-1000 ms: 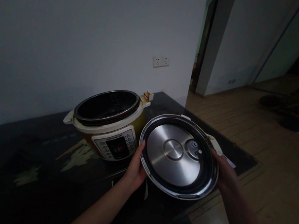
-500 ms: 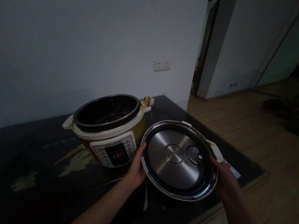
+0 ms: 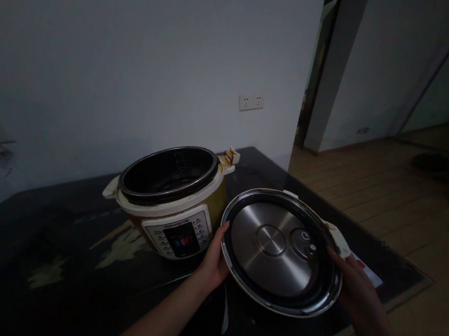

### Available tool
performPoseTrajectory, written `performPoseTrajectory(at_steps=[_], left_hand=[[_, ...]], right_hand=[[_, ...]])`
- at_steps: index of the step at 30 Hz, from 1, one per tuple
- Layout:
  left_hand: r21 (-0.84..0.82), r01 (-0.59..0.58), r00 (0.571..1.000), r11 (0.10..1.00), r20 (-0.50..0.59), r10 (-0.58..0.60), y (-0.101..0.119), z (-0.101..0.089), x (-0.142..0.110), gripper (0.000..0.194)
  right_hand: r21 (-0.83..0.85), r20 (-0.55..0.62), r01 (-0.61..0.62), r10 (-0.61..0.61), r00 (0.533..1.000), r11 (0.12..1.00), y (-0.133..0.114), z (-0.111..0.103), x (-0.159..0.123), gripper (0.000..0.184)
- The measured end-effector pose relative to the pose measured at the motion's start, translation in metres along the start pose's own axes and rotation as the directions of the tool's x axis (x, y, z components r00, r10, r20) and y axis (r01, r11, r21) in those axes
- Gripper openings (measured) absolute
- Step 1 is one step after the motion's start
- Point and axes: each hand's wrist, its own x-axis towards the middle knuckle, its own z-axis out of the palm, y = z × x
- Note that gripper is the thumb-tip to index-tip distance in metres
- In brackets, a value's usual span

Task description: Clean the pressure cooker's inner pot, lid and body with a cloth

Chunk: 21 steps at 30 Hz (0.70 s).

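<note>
A round pressure cooker lid (image 3: pixel 256 252) is tilted with its steel underside facing me. My left hand (image 3: pixel 215 260) grips its left rim, the thumb over the edge. On the other side my right hand (image 3: pixel 352 278) closes round the right rim, just below a cream-coloured tab; most of those fingers are hidden behind the lid. Left of the lid stands the electric pressure cooker (image 3: pixel 218 204), uncovered, with a black inner pot (image 3: pixel 147 181) inside and a button panel on its front.
The cooker stands on a dark, glossy table (image 3: pixel 88 329) with a leaf pattern. A white paper (image 3: pixel 368 270) lies by the table's right edge. Behind is a wall with a double socket (image 3: pixel 251 101); wooden floor (image 3: pixel 360 194) extends to the right.
The view has shifted slightly, so cooker, lid and hands appear a little lower and further right. Both hands keep their hold on the lid, and its tilt looks nearly unchanged.
</note>
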Motion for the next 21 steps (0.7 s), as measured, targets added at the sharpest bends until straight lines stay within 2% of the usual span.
performPoseTrajectory(at_steps=[4,9,12,17,21], left_hand=[[-0.001,0.004,1.0,1.0,0.006,-0.004,0.0011,0.0028,0.0008,0.033],[-0.006,-0.003,1.0,1.0,-0.019,0.003,0.0016,0.004,0.0038,0.036],[-0.01,-0.01,0.999,1.0,-0.032,0.01,0.0025,0.0049,0.0052,0.037],[-0.023,-0.03,0.999,0.999,-0.031,0.03,0.0043,0.0059,0.0069,0.033],[-0.028,-0.036,0.999,0.999,-0.022,0.035,0.0046,0.0061,0.0084,0.032]], right_hand=[[-0.014,0.021,-0.015,0.015,1.0,1.0,0.0007,-0.0047,0.0026,0.062],[-0.134,0.067,0.075,-0.066,0.996,0.988,-0.0001,-0.0046,0.0019,0.069],[-0.201,0.077,0.122,-0.109,0.991,0.972,0.0,-0.0038,0.002,0.065],[-0.246,0.053,0.116,-0.106,0.993,0.962,0.0003,-0.003,0.0029,0.057],[-0.266,0.044,0.109,-0.101,0.994,0.958,0.0019,-0.0035,0.0061,0.06]])
